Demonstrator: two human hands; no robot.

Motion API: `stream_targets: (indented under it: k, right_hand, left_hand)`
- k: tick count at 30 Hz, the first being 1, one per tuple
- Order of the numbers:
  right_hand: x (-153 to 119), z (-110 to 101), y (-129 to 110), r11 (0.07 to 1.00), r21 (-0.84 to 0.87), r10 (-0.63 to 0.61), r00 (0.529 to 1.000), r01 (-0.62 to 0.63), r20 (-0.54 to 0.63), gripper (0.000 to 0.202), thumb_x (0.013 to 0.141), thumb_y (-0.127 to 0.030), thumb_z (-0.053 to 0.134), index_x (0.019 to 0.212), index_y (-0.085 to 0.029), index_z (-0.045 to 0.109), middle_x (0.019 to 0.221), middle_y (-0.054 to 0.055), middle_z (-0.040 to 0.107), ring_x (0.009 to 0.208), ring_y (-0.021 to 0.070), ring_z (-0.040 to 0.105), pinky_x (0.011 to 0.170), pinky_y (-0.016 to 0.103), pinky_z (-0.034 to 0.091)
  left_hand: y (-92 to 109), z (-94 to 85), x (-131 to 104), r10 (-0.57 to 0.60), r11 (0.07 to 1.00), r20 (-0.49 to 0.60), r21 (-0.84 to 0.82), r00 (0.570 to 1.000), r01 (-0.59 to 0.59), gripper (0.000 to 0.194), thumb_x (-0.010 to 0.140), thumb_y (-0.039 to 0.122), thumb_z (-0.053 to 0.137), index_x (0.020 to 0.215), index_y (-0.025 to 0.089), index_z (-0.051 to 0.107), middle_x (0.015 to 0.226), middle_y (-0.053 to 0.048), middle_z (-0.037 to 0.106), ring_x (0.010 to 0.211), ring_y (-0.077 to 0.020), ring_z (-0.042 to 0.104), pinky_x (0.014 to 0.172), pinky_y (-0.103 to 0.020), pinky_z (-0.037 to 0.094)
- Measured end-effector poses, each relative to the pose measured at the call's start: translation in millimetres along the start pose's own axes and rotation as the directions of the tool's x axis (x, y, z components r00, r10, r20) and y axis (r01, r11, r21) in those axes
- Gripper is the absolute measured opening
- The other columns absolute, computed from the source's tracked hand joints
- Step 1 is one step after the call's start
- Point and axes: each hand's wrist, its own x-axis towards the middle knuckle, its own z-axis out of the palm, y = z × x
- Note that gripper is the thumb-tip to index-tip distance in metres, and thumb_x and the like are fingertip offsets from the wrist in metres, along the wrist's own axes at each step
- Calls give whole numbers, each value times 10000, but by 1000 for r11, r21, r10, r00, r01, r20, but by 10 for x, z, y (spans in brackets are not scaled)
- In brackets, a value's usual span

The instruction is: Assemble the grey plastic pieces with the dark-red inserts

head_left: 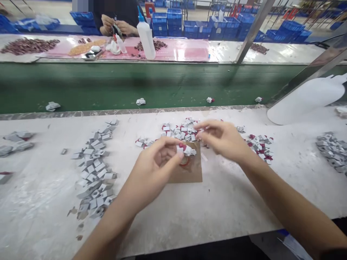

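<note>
Between the thumb and fingers of my left hand [151, 169] is a small grey plastic part with a red piece [187, 148], held above a brown square board [189, 175]. My right hand [223, 139] hovers by a heap of small grey and dark red parts [180, 131]; its thumb and index finger are a little apart, and I see nothing held between them. A second cluster of grey and red parts [261, 146] lies to the right of that hand. Left of my left hand, a long heap of plain grey block parts [94, 169] spreads over the white table.
A white bottle [306, 99] leans at the right beside a metal post. More grey parts [332, 151] lie at the right edge. Beyond the table runs a green conveyor belt [173, 81] carrying several small parts. Across it, a person's hands [116, 26] work behind a glue bottle [146, 38].
</note>
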Motion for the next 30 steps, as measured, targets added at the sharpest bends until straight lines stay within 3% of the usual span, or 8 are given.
stream_targets:
  k: [2, 6, 9, 12, 18, 21, 27, 30]
  right_hand:
    - [476, -157, 139, 956, -286, -2, 972, -67, -236, 340, 1051, -154, 728, 1347, -238, 873, 1388, 119, 846, 1121, 283, 818, 1070, 518, 690]
    - [1293, -358, 425, 911, -361, 80, 945, -198, -317, 393, 1082, -174, 762, 1475, -151, 783, 1577, 202, 711, 1285, 329, 770, 1212, 591, 595]
    - [1567, -369, 513, 900, -375, 110, 949, -222, -296, 408, 1125, -393, 799, 1488, -218, 735, 1555, 139, 722, 1303, 311, 762, 1102, 549, 665]
    - [1562, -347, 483, 905, -357, 129, 949, -231, -288, 409, 1138, -433, 783, 1490, -233, 727, 1533, 127, 731, 1266, 296, 775, 1059, 525, 686]
    - [812, -401, 286, 946, -267, 106, 951, -186, -290, 262, 1026, -251, 825, 1255, -123, 844, 1177, 145, 849, 1097, 296, 805, 1011, 472, 667]
    - [165, -340, 234, 967, -214, 94, 973, -140, -210, 297, 1003, -372, 818, 1225, -191, 897, 1088, 115, 869, 961, 276, 816, 891, 460, 686]
    - [-859, -23, 226, 977, 83, 205, 973, -197, -109, 360, 971, -594, 857, 1083, -258, 918, 1080, 113, 905, 961, 305, 883, 840, 452, 758]
    - [-1134, 78, 268, 977, 20, 211, 965, -211, -158, 390, 1013, -647, 811, 1097, -284, 925, 1018, 95, 904, 874, 295, 890, 757, 415, 768]
  left_hand:
    - [58, 12, 197, 21, 999, -36, 34, 999, -20, 178, 1007, 349, 774, 1148, 246, 807, 933, -49, 816, 851, -236, 810, 733, -350, 673]
    - [165, 189, 725, 22, 988, -65, 157, 998, -11, 159, 1023, 220, 734, 1168, 201, 798, 1098, -78, 813, 860, -184, 766, 729, -300, 621]
    - [207, 361, 1190, -16, 964, -85, 264, 996, 38, 174, 1038, 128, 715, 1187, 162, 799, 1186, -108, 827, 967, -190, 779, 837, -297, 628]
    - [165, 458, 1640, -75, 940, -107, 323, 991, 106, 197, 1068, 203, 770, 1257, 152, 793, 1271, -120, 822, 1074, -229, 795, 962, -369, 663]
    - [20, 524, 2315, -214, 888, -160, 379, 964, 260, 432, 1113, 437, 778, 1479, 214, 721, 1514, -139, 726, 1287, -298, 757, 1080, -525, 678]
    - [36, 616, 2514, -233, 885, -162, 374, 959, 278, 429, 1116, 435, 774, 1478, 213, 721, 1513, -140, 727, 1278, -295, 758, 1077, -524, 679]
    - [137, 715, 2676, -196, 849, -176, 461, 965, 257, 446, 1111, 437, 781, 1487, 206, 715, 1510, -141, 726, 1279, -299, 759, 1074, -528, 680]
    - [177, 653, 2599, -165, 791, -201, 558, 966, 251, 456, 1104, 445, 790, 1489, 212, 715, 1520, -135, 723, 1289, -303, 757, 1077, -536, 680]
